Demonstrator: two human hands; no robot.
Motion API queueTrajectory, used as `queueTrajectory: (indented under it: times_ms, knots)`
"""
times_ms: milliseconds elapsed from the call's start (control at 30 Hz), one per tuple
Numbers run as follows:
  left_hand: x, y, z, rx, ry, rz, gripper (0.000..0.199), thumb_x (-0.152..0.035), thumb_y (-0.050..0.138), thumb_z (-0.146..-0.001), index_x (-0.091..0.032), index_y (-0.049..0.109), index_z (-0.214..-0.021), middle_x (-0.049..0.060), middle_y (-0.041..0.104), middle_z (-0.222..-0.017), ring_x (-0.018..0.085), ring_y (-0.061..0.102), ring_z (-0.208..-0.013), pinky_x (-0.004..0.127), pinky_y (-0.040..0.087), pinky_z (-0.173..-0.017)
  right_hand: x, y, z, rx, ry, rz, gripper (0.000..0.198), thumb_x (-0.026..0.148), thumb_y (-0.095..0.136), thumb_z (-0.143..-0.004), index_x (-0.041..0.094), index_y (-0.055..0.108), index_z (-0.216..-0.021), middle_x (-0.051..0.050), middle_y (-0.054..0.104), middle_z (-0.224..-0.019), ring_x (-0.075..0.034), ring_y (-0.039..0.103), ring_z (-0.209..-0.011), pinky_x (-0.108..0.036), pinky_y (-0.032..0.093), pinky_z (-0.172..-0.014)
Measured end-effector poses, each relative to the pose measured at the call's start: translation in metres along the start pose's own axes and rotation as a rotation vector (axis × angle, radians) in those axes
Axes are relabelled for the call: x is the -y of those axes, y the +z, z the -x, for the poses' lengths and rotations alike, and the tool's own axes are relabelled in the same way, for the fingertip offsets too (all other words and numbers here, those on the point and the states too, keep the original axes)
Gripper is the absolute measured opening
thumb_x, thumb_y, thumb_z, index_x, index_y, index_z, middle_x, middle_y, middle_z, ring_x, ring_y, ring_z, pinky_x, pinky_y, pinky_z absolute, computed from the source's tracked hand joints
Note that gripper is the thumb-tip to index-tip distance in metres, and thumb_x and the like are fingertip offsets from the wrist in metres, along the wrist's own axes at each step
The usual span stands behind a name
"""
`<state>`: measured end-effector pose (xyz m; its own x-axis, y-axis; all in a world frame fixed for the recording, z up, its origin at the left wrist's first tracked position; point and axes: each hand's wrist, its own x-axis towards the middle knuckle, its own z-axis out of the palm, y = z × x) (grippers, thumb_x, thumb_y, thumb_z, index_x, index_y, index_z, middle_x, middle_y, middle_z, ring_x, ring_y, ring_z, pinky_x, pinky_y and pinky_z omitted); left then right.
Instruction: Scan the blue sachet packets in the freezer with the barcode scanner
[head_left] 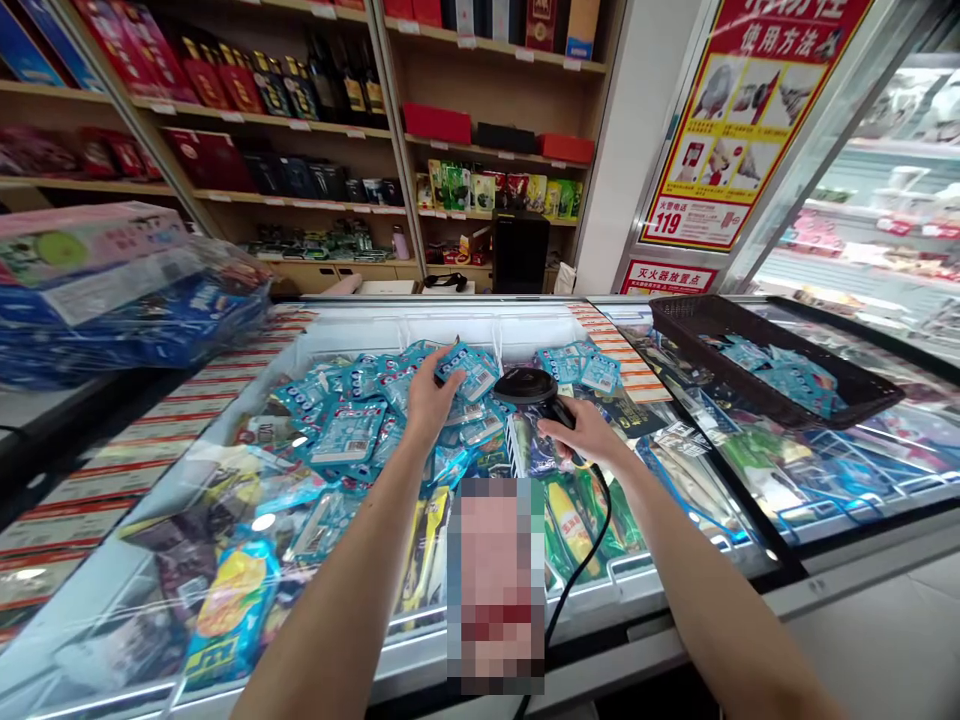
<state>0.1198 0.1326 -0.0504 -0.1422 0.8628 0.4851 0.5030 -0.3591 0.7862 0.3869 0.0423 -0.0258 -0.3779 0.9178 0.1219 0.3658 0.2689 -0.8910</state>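
Note:
My left hand (435, 385) pinches a blue snack packet (471, 372) by its left edge, with the printed back and label facing up. Close to its right, my right hand (576, 430) grips a black barcode scanner (531, 388) by the handle, its head pointing left toward the packet. A black cable (600, 530) runs down from the scanner toward me. Below my left hand lies a heap of similar blue packets (349, 435) on the glass top of a freezer. A smaller pile of blue packets (581, 365) lies beyond the scanner.
A dark brown basket (862, 395) holding several blue packets stands at the right. Plastic-wrapped boxes (112, 290) sit at the left. Frozen goods show through the freezer glass. Shelves (300, 120) with bottles and boxes rise behind. A blurred patch covers the front middle.

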Motion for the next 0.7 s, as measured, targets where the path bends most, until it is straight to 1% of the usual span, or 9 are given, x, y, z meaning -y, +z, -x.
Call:
queueTrajectory:
  times_ms: [100,267,467,700]
  knots:
    - [-0.0003,-0.0002,0.0003,0.033,0.003,0.010,0.051,-0.038,0.059,-0.079,-0.022,0.056,-0.128,0.001,0.060,-0.087,0.012,0.046,-0.062,0.026,0.042,-0.063,-0.0006,0.0001,-0.0003,-0.019,-0.003,0.008,0.037,0.054,0.060,-0.082,0.018,0.055,-0.087,0.000,0.060,-0.055,-0.016,0.057,-0.042,-0.026,0.044,-0.042]
    - [-0.0023,0.0004,0.0021,0.034,0.014,-0.018,0.052,-0.039,0.059,-0.080,-0.024,0.055,-0.129,0.000,0.060,-0.087,0.011,0.045,-0.062,0.025,0.042,-0.064,-0.0015,0.0007,0.0000,-0.024,-0.021,0.022,0.035,0.054,0.060,-0.082,0.018,0.056,-0.086,-0.001,0.063,-0.058,-0.017,0.058,-0.042,-0.026,0.043,-0.041]
    - [-0.0021,0.0011,0.0022,0.040,0.020,-0.030,0.052,-0.041,0.058,-0.080,-0.024,0.055,-0.129,0.001,0.060,-0.089,0.010,0.045,-0.062,0.025,0.042,-0.063,-0.0023,0.0008,-0.0004,-0.017,-0.032,0.005,0.033,0.051,0.060,-0.083,0.019,0.057,-0.086,-0.001,0.062,-0.055,-0.017,0.058,-0.041,-0.026,0.043,-0.041]
    - [0.0000,0.0015,0.0031,0.056,0.010,-0.022,0.052,-0.041,0.055,-0.082,-0.025,0.052,-0.131,0.002,0.062,-0.099,0.010,0.045,-0.060,0.025,0.043,-0.062,0.0012,0.0005,0.0008,-0.017,-0.033,-0.067,0.034,0.051,0.062,-0.081,0.018,0.057,-0.086,0.000,0.063,-0.058,-0.015,0.056,-0.041,-0.025,0.042,-0.039]
